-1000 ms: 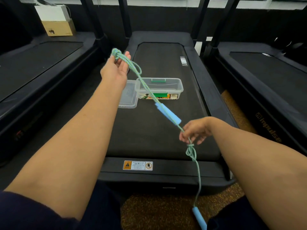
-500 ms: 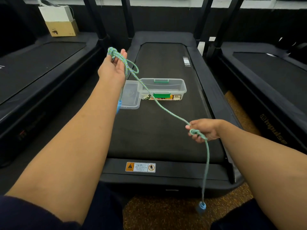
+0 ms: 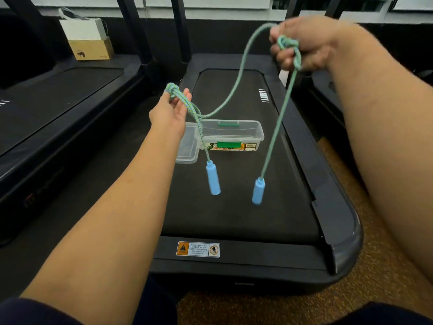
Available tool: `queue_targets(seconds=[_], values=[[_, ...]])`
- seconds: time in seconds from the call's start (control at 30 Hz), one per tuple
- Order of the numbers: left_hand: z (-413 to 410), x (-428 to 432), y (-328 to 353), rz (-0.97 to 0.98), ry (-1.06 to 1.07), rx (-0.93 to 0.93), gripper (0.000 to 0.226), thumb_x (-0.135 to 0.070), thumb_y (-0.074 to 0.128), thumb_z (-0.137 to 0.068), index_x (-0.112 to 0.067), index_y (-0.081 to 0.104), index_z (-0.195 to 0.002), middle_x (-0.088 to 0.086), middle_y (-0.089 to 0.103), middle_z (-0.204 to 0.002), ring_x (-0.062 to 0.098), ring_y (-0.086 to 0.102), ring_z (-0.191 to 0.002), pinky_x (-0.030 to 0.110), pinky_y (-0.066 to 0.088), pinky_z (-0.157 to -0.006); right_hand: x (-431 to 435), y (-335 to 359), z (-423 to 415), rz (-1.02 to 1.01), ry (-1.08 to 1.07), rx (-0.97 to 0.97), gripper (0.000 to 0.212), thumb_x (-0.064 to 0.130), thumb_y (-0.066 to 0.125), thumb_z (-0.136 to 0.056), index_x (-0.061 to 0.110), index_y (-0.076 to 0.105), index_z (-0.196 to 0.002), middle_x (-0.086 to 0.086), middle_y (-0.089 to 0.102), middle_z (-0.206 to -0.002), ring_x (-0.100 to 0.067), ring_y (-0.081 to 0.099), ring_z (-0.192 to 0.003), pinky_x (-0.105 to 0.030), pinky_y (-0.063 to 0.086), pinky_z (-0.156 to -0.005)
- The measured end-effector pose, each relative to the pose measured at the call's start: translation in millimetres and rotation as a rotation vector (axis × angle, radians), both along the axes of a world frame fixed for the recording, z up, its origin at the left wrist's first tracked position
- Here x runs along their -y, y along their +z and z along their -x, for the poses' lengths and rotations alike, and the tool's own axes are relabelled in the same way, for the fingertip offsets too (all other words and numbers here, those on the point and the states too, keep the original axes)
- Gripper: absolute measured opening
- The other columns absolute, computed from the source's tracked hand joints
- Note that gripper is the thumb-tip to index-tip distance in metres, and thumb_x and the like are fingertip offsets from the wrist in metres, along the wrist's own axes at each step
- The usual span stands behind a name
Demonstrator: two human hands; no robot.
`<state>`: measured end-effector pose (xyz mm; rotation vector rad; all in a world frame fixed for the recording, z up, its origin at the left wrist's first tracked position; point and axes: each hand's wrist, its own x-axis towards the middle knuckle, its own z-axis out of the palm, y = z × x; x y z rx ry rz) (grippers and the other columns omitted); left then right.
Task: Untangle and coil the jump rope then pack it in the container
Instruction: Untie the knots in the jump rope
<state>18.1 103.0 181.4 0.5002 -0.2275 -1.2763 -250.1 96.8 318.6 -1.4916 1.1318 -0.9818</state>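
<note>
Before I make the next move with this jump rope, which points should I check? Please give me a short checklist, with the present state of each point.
1. Left hand grips the jump rope: ok.
2. Right hand grips the rope at the knot: ok.
3. Rope free of knots: not ok. The knot sits in the right hand and a tangle in the left hand.
4. Left handle and right handle hang apart above the treadmill belt: ok.
5. Container open, lid lying beside it: ok.
</note>
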Motion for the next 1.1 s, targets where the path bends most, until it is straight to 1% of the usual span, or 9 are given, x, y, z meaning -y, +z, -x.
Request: queue_targets(seconds=[0.23, 0.4, 0.5, 0.6, 0.67, 0.8, 0.87, 0.97, 1.1], values=[[10, 18, -26, -0.104, -0.067, 0.269, 0.02, -0.01, 0.054, -0.101, 0.005, 0.06, -0.09, 0.018, 0.062, -0.082, 0.03, 0.068, -0.074, 0.037, 0.063, -0.063, 21, -65, -22, 0.15, -0.257, -0.053, 0.025, 0.013, 0.045, -0.104, 0.019, 0.05, -0.081, -0.006, 0.048, -0.066, -0.009, 0.045, -0.037, -0.018, 0.038, -0.041], [28, 23, -66, -0.229, -0.07, 0.524, 0.022, -0.015, 0.056, -0.1, -0.008, 0.058, -0.079, 0.007, 0.057, -0.073, 0.017, 0.058, -0.063, 0.028, 0.05, -0.061, 30, -199, -29, 0.018, -0.446, -0.117, 0.019, 0.008, 0.049, -0.1, 0.012, 0.055, -0.083, -0.009, 0.053, -0.07, -0.018, 0.048, -0.054, -0.027, 0.043, -0.05], [36, 19, -95, -0.279, -0.124, 0.64, 0.014, -0.016, 0.059, -0.099, -0.002, 0.061, -0.094, 0.009, 0.06, -0.078, 0.02, 0.063, -0.073, 0.029, 0.055, -0.069, 20, -271, -29, -0.152, -0.425, -0.061, 0.019, 0.007, 0.053, -0.1, 0.01, 0.058, -0.082, -0.012, 0.059, -0.074, -0.025, 0.059, -0.063, -0.036, 0.054, -0.054], [40, 14, -118, -0.294, -0.149, 0.754, 0.02, -0.017, 0.06, -0.099, 0.001, 0.061, -0.108, 0.009, 0.062, -0.083, 0.022, 0.066, -0.081, 0.034, 0.058, -0.077, 1, -299, -25, -0.378, -0.357, 0.007, 0.006, 0.008, 0.05, -0.103, 0.006, 0.055, -0.101, -0.012, 0.06, -0.079, -0.022, 0.064, -0.067, -0.034, 0.059, -0.05], [40, 14, -124, -0.301, -0.119, 0.821, 0.023, -0.018, 0.061, -0.098, 0.002, 0.062, -0.109, 0.01, 0.064, -0.084, 0.022, 0.067, -0.082, 0.033, 0.059, -0.078, -2, -301, -19, -0.431, -0.312, -0.049, 0.012, 0.01, 0.052, -0.103, 0.008, 0.054, -0.115, -0.01, 0.059, -0.084, -0.022, 0.062, -0.069, -0.033, 0.059, -0.054], [41, 14, -130, -0.289, -0.114, 0.902, 0.021, -0.018, 0.063, -0.096, 0.002, 0.064, -0.104, 0.013, 0.067, -0.086, 0.025, 0.069, -0.088, 0.036, 0.06, -0.082, 8, -287, -11, -0.264, -0.365, -0.32, 0.038, 0.02, 0.065, -0.096, 0.014, 0.058, -0.133, -0.01, 0.064, -0.123, -0.025, 0.063, -0.102, -0.036, 0.052, -0.083], [44, 11, -134, -0.287, -0.128, 0.945, 0.022, -0.019, 0.064, -0.096, 0.002, 0.066, -0.101, 0.015, 0.069, -0.088, 0.025, 0.07, -0.088, 0.038, 0.06, -0.083, 9, -270, -14, -0.142, -0.371, -0.518, 0.038, 0.019, 0.067, -0.094, 0.015, 0.061, -0.131, -0.008, 0.062, -0.13, -0.028, 0.058, -0.119, -0.035, 0.049, -0.097], [46, 7, -137, -0.277, -0.141, 1.007, 0.021, -0.019, 0.065, -0.095, 0.001, 0.069, -0.1, 0.014, 0.071, -0.089, 0.024, 0.072, -0.087, 0.035, 0.061, -0.08, 13, -243, -25, 0.024, -0.433, -0.624, 0.029, 0.011, 0.058, -0.093, 0.021, 0.069, -0.118, -0.013, 0.063, -0.125, -0.031, 0.06, -0.113, -0.032, 0.049, -0.091], [47, 1, -133, -0.238, -0.158, 1.046, 0.021, -0.018, 0.066, -0.094, 0.001, 0.069, -0.101, 0.01, 0.07, -0.081, 0.021, 0.069, -0.082, 0.031, 0.059, -0.075, 10, -223, -37, 0.187, -0.462, -0.482, 0.037, -0.002, 0.043, -0.092, 0.016, 0.075, -0.099, -0.009, 0.068, -0.107, -0.021, 0.061, -0.096, -0.025, 0.046, -0.074]])
